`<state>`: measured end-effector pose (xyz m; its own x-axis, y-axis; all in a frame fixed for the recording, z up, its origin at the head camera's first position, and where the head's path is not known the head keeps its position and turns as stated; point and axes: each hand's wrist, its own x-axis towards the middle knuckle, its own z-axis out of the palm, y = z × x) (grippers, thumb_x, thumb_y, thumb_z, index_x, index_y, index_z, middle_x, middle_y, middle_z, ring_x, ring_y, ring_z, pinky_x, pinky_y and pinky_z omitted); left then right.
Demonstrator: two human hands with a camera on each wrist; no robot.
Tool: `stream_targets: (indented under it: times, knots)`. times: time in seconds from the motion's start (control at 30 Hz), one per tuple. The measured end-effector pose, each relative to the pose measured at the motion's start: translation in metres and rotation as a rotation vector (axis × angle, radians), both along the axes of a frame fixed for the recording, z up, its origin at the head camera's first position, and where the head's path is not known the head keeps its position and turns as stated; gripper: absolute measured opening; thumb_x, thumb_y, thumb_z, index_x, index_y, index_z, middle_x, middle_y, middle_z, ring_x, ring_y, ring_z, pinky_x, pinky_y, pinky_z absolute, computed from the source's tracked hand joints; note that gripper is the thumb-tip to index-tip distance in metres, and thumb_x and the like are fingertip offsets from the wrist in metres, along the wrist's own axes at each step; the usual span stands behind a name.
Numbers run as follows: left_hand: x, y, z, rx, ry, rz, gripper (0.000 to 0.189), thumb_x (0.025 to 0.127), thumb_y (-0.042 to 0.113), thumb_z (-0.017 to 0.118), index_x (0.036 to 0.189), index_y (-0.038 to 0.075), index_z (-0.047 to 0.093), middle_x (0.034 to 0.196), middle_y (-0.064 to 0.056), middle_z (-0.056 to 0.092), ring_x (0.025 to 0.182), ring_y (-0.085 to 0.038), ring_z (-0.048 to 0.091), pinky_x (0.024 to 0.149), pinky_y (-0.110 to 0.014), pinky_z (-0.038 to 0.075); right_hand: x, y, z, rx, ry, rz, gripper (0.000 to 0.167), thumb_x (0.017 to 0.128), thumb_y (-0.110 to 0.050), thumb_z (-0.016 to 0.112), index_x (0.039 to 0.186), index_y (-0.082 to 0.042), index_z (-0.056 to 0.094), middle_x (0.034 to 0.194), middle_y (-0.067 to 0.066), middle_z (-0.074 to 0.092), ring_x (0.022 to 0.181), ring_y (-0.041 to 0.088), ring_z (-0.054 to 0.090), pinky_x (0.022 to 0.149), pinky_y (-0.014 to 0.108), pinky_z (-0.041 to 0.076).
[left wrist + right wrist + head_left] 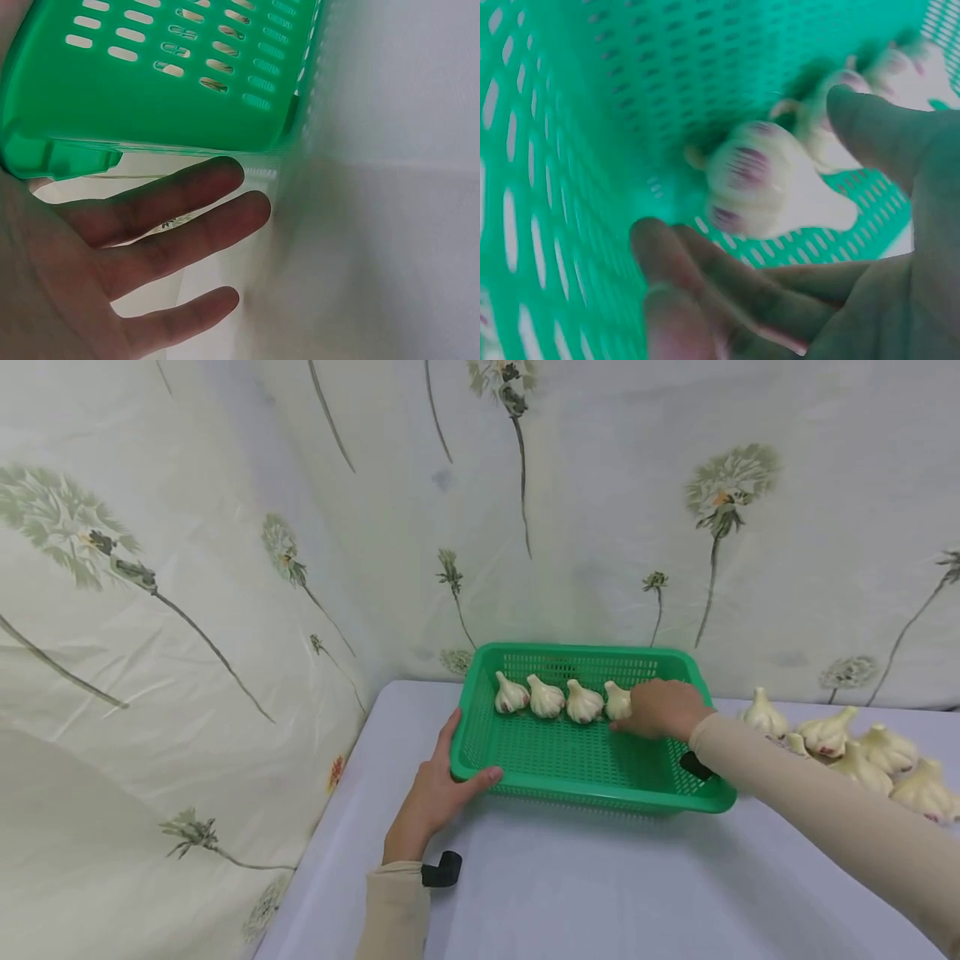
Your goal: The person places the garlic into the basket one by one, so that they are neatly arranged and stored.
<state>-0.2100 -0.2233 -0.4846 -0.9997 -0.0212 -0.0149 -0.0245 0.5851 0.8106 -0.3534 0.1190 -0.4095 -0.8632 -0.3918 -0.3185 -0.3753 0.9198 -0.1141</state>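
Several garlic bulbs [585,702] stand in a row along the back of a green plastic basket [570,788]. My right hand [660,708] reaches inside, beside the rightmost bulb. In the right wrist view this garlic bulb [750,180] sits on the basket floor between the spread thumb [877,124] and the fingers [727,277], with gaps around it. My left hand [442,785] rests at the basket's front left corner, thumb over the front rim. Its other fingers [187,232] extend straight and spread outside the basket in the left wrist view.
More garlic bulbs [862,752] lie in a loose pile right of the basket, partly behind the right sleeve [817,802]. A pale cloth covers the table [570,893]. Curtains [600,510] with a dandelion print hang behind and at the left.
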Motion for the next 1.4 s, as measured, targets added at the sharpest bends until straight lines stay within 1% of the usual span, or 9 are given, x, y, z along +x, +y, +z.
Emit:
stream_targets:
  times: [0.17,0.27,0.4,0.47,0.67,0.87,1.13,1.23,1.4]
  knots:
    - [0.003,0.000,-0.004,0.008,0.006,0.000,0.105,0.085,0.075,0.074,0.165,0.057,0.008,0.143,-0.030,0.063,0.120,-0.031,0.066,0.098,-0.052,0.053,0.005,0.012,0.014,-0.050,0.015,0.003,0.055,0.101,-0.058,0.064,0.089,-0.004,0.067,0.080,0.012,0.065,0.067,0.023,0.059,0.058,0.040,0.047]
    - [0.004,0.000,-0.004,0.010,0.000,0.007,0.105,0.085,0.075,0.074,0.165,0.057,0.009,0.145,-0.028,0.061,0.122,-0.031,0.065,0.098,-0.053,0.052,0.007,0.023,0.022,-0.066,0.078,-0.008,0.067,0.101,-0.057,0.062,0.114,0.008,0.070,0.101,0.024,0.073,0.075,0.029,0.068,0.058,0.044,0.052]
    - [0.004,0.000,-0.003,0.017,-0.002,0.014,0.104,0.085,0.075,0.075,0.164,0.059,0.009,0.147,-0.026,0.061,0.124,-0.032,0.064,0.098,-0.053,0.052,0.010,0.041,0.030,-0.154,0.142,-0.032,0.076,0.103,-0.053,0.063,0.141,0.013,0.058,0.114,0.026,0.076,0.086,0.036,0.074,0.063,0.050,0.057]
    - [0.005,0.000,-0.002,0.021,-0.003,0.013,0.104,0.085,0.075,0.075,0.164,0.059,0.009,0.147,-0.026,0.060,0.125,-0.032,0.063,0.099,-0.054,0.051,0.011,0.051,0.030,-0.215,0.157,-0.047,0.074,0.104,-0.053,0.062,0.142,0.011,0.058,0.112,0.025,0.076,0.089,0.037,0.074,0.065,0.051,0.058]
    - [0.006,0.000,-0.003,0.019,0.003,0.018,0.105,0.085,0.073,0.075,0.166,0.056,0.010,0.148,-0.027,0.059,0.127,-0.034,0.063,0.101,-0.055,0.051,0.024,0.077,0.015,-0.337,0.238,-0.088,0.075,0.109,-0.057,0.051,0.144,0.009,0.058,0.129,0.034,0.067,0.107,0.043,0.069,0.072,0.050,0.057]
    - [0.007,-0.002,-0.004,0.017,0.008,0.023,0.105,0.085,0.073,0.075,0.166,0.055,0.010,0.148,-0.025,0.060,0.125,-0.032,0.064,0.100,-0.054,0.052,0.038,0.103,0.000,-0.310,0.224,-0.136,0.076,0.110,-0.057,0.046,0.143,0.011,0.056,0.124,0.035,0.068,0.100,0.045,0.070,0.057,0.039,0.051]
    - [0.004,0.000,-0.001,0.021,0.007,0.017,0.105,0.085,0.073,0.075,0.165,0.057,0.009,0.149,-0.025,0.059,0.122,-0.032,0.065,0.100,-0.053,0.051,0.048,0.129,-0.026,-0.371,0.207,-0.163,0.071,0.114,-0.051,0.034,0.137,0.011,0.062,0.115,0.029,0.073,0.094,0.040,0.072,0.063,0.044,0.053]
    - [0.002,0.001,-0.002,0.022,0.008,0.008,0.105,0.085,0.074,0.075,0.165,0.057,0.009,0.149,-0.026,0.060,0.122,-0.031,0.065,0.099,-0.053,0.052,0.050,0.135,-0.036,-0.395,0.229,-0.164,0.068,0.115,-0.047,0.035,0.136,0.011,0.062,0.119,0.032,0.071,0.100,0.046,0.070,0.072,0.052,0.055]
    - [0.001,0.001,-0.001,0.017,0.009,0.007,0.105,0.085,0.074,0.075,0.165,0.056,0.010,0.149,-0.026,0.059,0.123,-0.031,0.064,0.099,-0.053,0.052,0.052,0.141,-0.047,-0.440,0.240,-0.150,0.057,0.113,-0.040,0.050,0.136,0.011,0.062,0.123,0.035,0.070,0.109,0.052,0.068,0.082,0.059,0.056]
